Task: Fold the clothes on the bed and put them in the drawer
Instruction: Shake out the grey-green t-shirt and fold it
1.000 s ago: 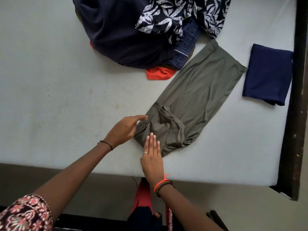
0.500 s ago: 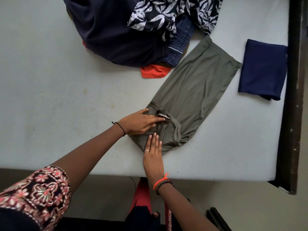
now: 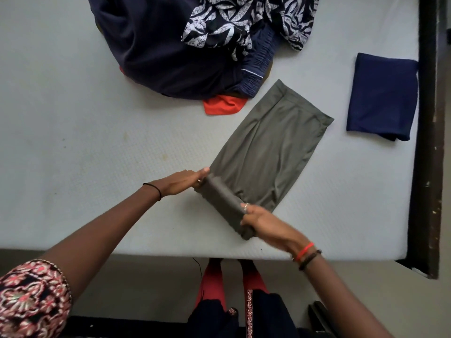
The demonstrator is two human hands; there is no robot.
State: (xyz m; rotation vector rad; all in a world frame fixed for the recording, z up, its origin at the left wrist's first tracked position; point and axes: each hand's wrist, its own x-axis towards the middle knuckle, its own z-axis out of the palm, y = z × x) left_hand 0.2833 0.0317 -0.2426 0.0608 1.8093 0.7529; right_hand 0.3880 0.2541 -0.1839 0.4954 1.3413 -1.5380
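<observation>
Head view, looking down on a white quilted mattress point(image 3: 73, 118).

- Olive-grey garment point(image 3: 268, 147), a long flat panel of thin knit cloth, lies on the mattress just right of centre. It runs slantwise from a hemmed far end at 1 o'clock to a near end at 6 o'clock.
- Near end is wound into a tight roll point(image 3: 223, 203) lying across the panel, close to the mattress's near edge.
- Left hand point(image 3: 180, 182) clasps the roll's 10 o'clock end, thumb on top and fingers tucked under. Thin black band on that wrist.
- Right hand point(image 3: 266, 222) is clenched round the roll's 4 o'clock end, fingers wrapped over the cloth. Silver ring point(image 3: 246, 206) on one finger; orange and dark bead bracelets point(image 3: 306, 254) on the wrist.
- Heap of loose dark navy clothes point(image 3: 156, 45) at 12 o'clock, with a navy-and-white leaf-print piece point(image 3: 219, 28) on top. A gathered navy waistband point(image 3: 258, 62) with a thin white line pokes out at the heap's 4 o'clock side; the line is too small to read as lettering.
- Orange-red cloth point(image 3: 223, 106) sticks out from under the heap at its 6 o'clock edge, just beside the olive panel's far corner but apart from it.
- Folded navy rectangle point(image 3: 383, 93) at 2 o'clock, against the dark wooden bed frame point(image 3: 427, 142).
- Red-and-black floral sleeve point(image 3: 31, 301) at 8 o'clock; red trouser legs point(image 3: 210, 281) at 6 o'clock, below the mattress edge.
</observation>
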